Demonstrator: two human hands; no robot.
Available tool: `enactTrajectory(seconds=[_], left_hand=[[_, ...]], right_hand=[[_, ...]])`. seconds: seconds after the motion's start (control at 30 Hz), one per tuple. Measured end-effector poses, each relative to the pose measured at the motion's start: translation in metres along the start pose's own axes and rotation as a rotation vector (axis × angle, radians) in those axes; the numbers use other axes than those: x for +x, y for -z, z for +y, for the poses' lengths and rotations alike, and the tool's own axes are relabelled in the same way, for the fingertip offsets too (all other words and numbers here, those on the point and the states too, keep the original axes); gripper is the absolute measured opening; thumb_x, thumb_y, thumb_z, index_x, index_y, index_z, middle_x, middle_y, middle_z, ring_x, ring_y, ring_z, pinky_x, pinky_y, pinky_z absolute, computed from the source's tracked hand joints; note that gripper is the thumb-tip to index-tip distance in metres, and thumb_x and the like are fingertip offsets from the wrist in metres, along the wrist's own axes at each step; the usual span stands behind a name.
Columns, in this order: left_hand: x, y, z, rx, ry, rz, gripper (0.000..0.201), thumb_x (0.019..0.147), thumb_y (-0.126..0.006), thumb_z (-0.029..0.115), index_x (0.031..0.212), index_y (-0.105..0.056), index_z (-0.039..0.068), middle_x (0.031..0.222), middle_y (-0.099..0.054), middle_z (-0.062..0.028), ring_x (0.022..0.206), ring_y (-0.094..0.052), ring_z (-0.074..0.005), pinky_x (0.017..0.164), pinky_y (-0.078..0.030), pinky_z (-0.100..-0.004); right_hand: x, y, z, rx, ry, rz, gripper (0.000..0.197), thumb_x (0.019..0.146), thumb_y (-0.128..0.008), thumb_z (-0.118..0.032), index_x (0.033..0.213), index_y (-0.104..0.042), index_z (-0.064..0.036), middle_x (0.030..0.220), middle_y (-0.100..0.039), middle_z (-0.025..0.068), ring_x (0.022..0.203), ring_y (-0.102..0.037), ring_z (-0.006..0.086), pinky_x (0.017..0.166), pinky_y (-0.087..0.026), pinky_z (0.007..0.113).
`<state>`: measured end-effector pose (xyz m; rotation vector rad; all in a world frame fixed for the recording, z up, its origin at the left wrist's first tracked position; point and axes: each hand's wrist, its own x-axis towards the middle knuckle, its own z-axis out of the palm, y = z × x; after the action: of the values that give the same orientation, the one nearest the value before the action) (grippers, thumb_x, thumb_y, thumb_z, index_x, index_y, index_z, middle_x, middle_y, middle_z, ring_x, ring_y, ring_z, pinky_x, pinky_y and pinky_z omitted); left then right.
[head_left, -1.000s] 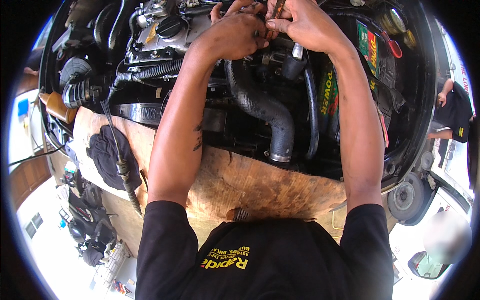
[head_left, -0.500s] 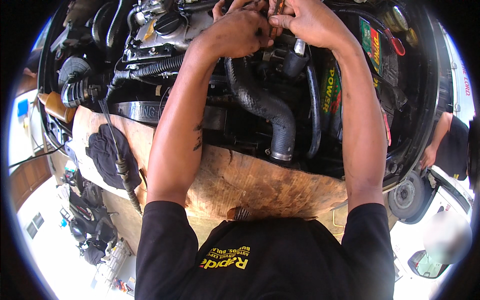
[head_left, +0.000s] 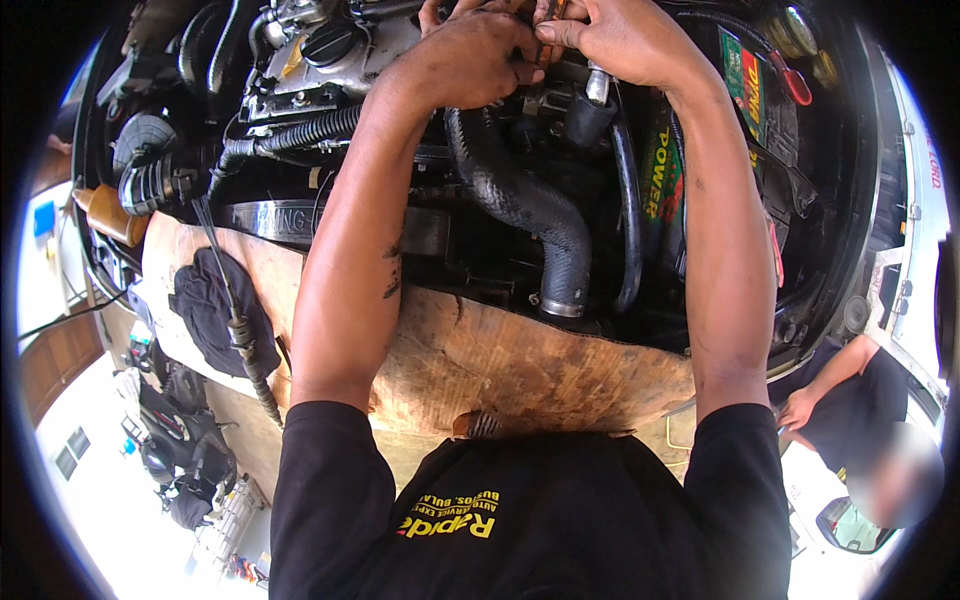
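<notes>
Both hands are close together at the top edge, over the back of the engine bay. My left hand (head_left: 470, 62) is closed with its fingers curled; what they hold, if anything, is hidden. My right hand (head_left: 630, 42) pinches a thin orange-and-dark piece (head_left: 551, 14) between thumb and fingers, right beside the left fingers. Its upper end is cut off by the frame. Below the right hand, a shiny metal cylinder (head_left: 598, 86) stands in a black cone-shaped part (head_left: 590, 122). A thick black radiator hose (head_left: 525, 215) runs down from beneath the left hand.
An engine cover with a black oil cap (head_left: 335, 42) lies left of my hands. A green-and-red battery (head_left: 748, 85) sits to the right. Stained cardboard (head_left: 540, 365) covers the front edge, with a black cloth (head_left: 215, 310) on it. Another person (head_left: 855, 395) stands at the right.
My hands stay nearly in place, with the right still pinching the orange-and-dark piece. The other person at the right has moved nearer and lower in the picture, arm bent.
</notes>
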<state>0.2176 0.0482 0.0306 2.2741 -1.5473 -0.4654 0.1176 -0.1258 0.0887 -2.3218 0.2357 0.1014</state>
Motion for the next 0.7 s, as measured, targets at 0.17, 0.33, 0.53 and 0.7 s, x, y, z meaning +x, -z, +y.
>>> enactTrajectory(seconds=[0.17,0.33,0.53,0.7], left_hand=[[0.006,-0.030,-0.015,0.154,-0.023,0.262,0.024,0.097,-0.073,0.026,0.119,-0.078,0.020,0.149,-0.059,-0.0080,0.150,-0.042,-0.0317,0.121,-0.023,-0.0690],[0.016,-0.040,-0.019,0.114,-0.142,0.378,0.020,0.095,-0.078,0.034,0.113,-0.084,0.025,0.147,-0.061,0.0055,0.151,-0.042,-0.0248,0.126,-0.010,-0.0715],[0.000,-0.002,-0.006,-0.019,-0.009,0.427,0.025,0.100,-0.070,0.023,0.123,-0.077,0.015,0.145,-0.061,-0.0089,0.146,-0.048,-0.0321,0.122,-0.027,-0.0673],[-0.009,0.013,-0.013,-0.002,0.079,0.495,0.028,0.103,-0.066,0.017,0.129,-0.073,0.009,0.143,-0.058,-0.0134,0.143,-0.050,-0.0345,0.122,-0.031,-0.0602]], right_hand=[[0.003,0.005,0.003,-0.066,0.014,0.005,0.014,0.092,-0.079,-0.012,0.096,-0.075,0.0002,0.078,-0.074,0.0149,0.076,-0.073,0.0217,0.072,-0.055,0.040],[-0.009,0.020,0.021,-0.199,0.146,0.409,0.022,0.097,-0.080,-0.024,0.107,-0.079,-0.0049,0.098,-0.079,0.0140,0.092,-0.077,0.0234,0.086,-0.058,0.035],[-0.014,0.040,0.015,-0.134,0.120,0.096,0.011,0.097,-0.076,-0.011,0.096,-0.073,-0.0011,0.086,-0.073,0.0004,0.084,-0.066,0.0085,0.082,-0.051,0.029],[-0.018,0.014,0.018,-0.423,0.158,0.144,0.013,0.096,-0.075,-0.012,0.099,-0.073,0.0008,0.087,-0.073,0.0099,0.084,-0.071,0.0193,0.085,-0.052,0.033]])
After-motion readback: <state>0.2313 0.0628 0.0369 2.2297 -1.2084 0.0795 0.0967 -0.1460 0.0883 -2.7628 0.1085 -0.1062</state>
